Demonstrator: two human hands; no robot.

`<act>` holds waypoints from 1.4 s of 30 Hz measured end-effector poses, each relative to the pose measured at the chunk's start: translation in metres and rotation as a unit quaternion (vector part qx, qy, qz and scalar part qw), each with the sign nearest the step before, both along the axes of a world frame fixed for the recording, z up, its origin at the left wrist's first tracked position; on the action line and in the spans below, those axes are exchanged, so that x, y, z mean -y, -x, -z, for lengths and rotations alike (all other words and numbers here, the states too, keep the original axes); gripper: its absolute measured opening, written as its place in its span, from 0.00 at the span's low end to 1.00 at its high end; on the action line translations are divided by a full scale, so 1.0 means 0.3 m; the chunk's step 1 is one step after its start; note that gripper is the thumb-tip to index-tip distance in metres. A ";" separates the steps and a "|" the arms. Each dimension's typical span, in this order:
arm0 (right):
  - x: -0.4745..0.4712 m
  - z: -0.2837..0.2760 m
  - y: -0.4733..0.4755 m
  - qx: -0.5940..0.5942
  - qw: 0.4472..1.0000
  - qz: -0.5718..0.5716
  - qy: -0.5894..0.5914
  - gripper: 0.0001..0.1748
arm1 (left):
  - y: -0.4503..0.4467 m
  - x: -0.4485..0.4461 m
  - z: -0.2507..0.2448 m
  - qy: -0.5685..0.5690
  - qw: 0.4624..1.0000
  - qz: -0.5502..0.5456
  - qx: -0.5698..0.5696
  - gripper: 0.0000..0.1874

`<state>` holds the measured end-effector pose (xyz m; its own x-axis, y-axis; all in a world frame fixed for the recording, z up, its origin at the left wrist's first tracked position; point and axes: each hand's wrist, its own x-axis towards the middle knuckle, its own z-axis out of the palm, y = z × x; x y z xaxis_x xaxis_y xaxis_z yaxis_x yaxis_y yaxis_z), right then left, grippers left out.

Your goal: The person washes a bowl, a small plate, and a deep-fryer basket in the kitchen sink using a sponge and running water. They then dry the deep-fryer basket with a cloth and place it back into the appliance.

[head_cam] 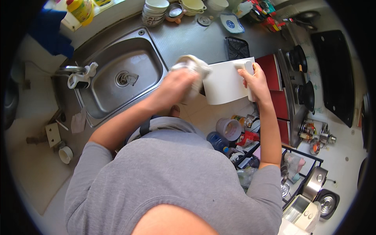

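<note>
My right hand (257, 79) grips the handle of a white drawer-like container (224, 83), which it holds up in front of the counter's edge. A crumpled pale cloth (195, 66) is bunched in my left hand (180, 85), close by the container's left end. Hand and cloth are blurred, and the fingers of my left hand are mostly hidden; whether the cloth touches the container I cannot tell. Behind the container, on the steel counter, lies a black slatted rack or tray (237, 48).
A steel sink (126, 64) with a faucet (73, 69) lies to the left. Stacked bowls (154, 13) and a blue-and-white dish (232, 23) stand at the counter's back. Red cabinet fronts (268, 72) are at right; a bucket (229, 129) and a blue bottle (217, 141) stand below.
</note>
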<state>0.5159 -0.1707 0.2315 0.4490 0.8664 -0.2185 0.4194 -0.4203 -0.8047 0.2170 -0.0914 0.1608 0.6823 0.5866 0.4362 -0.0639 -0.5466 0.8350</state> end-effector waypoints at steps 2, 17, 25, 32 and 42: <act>-0.023 0.036 0.061 -0.067 0.997 0.010 -0.025 0.17 | -0.103 0.052 -0.097 0.125 0.988 0.076 -0.058 0.19; -0.064 0.096 0.312 -0.214 0.952 0.109 -0.190 0.16 | -0.122 0.071 0.182 -0.399 0.917 -0.009 0.003 0.12; 0.025 0.021 0.234 -0.204 0.942 0.174 -0.200 0.17 | 0.179 -0.126 0.190 0.140 0.967 -0.210 0.028 0.10; 0.036 0.063 0.237 -0.211 0.941 0.178 -0.196 0.16 | 0.370 -0.381 0.102 0.361 0.880 -0.251 0.178 0.18; 0.037 0.115 0.255 -0.243 0.934 0.184 -0.189 0.15 | 0.541 -0.692 -0.339 0.284 0.910 -0.230 0.195 0.33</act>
<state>0.4394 -0.1818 0.1969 0.6592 0.7291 -0.1841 -0.1499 -0.1124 -0.9823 0.0547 0.1162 0.2626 0.1661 0.9774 0.1309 -0.2894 -0.0786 0.9540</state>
